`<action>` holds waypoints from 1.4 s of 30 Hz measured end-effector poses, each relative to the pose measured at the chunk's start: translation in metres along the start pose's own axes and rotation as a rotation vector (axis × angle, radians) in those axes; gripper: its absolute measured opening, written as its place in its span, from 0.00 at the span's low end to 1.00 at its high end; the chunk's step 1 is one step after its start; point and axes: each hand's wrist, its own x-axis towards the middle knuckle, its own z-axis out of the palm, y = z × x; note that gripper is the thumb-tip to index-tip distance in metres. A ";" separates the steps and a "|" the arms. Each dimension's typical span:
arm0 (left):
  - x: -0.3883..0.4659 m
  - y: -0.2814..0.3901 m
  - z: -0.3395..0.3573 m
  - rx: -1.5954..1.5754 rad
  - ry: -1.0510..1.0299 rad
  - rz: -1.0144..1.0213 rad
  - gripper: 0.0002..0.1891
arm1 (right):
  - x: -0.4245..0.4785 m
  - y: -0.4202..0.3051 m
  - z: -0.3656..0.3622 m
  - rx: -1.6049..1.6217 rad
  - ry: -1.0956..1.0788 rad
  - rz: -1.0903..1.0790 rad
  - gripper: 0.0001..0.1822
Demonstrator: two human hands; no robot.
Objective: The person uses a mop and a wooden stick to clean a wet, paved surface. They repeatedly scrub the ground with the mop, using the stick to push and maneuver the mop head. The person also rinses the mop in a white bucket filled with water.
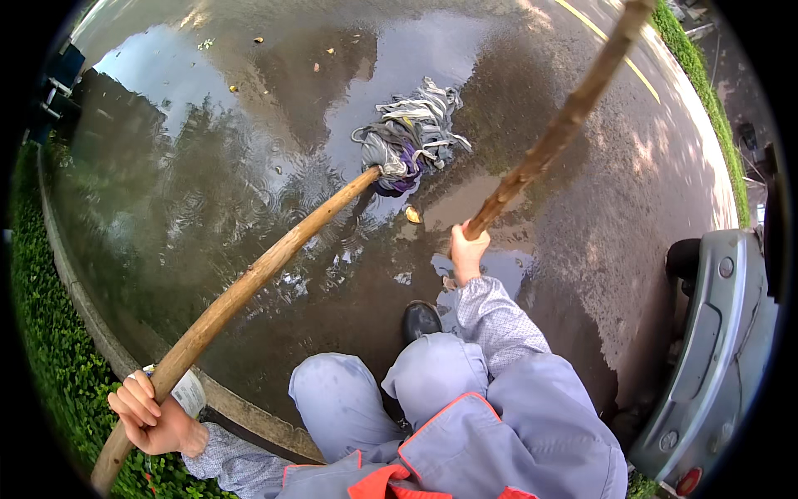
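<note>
My left hand [153, 416] is wrapped around a smooth, pale wooden mop handle [249, 280] at the lower left. That handle slants up and right to a mop head of grey, white and purple cloth strips [414, 134], which lies on wet pavement. In my right hand [469, 252] is a darker, knobbly wooden pole [555, 134]. This pole rises toward the upper right and leaves the view, so its far end is hidden. A pale container with print on it [189, 393] shows behind my left hand.
Shallow puddles [206, 187] with reflections spread over the pavement. A stone curb [81, 293] and green hedge [43, 355] run along the left. A grey car's bumper [704, 355] stands close at right. Fallen leaves, including a yellow leaf [413, 214], dot the ground near my boot [421, 321].
</note>
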 end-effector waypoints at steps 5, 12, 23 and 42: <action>-0.004 0.008 0.004 0.100 0.096 0.054 0.16 | -0.033 -0.004 -0.027 -0.362 -0.480 0.777 0.10; -0.008 0.022 0.000 0.081 0.107 0.063 0.16 | 0.091 -0.198 0.027 0.232 -0.187 0.013 0.08; -0.006 0.012 -0.008 0.054 0.045 0.017 0.18 | 0.025 -0.065 0.010 -0.290 -0.399 0.475 0.06; -0.009 0.014 -0.013 0.071 0.141 0.066 0.16 | 0.076 -0.189 0.015 -0.042 -0.429 0.110 0.05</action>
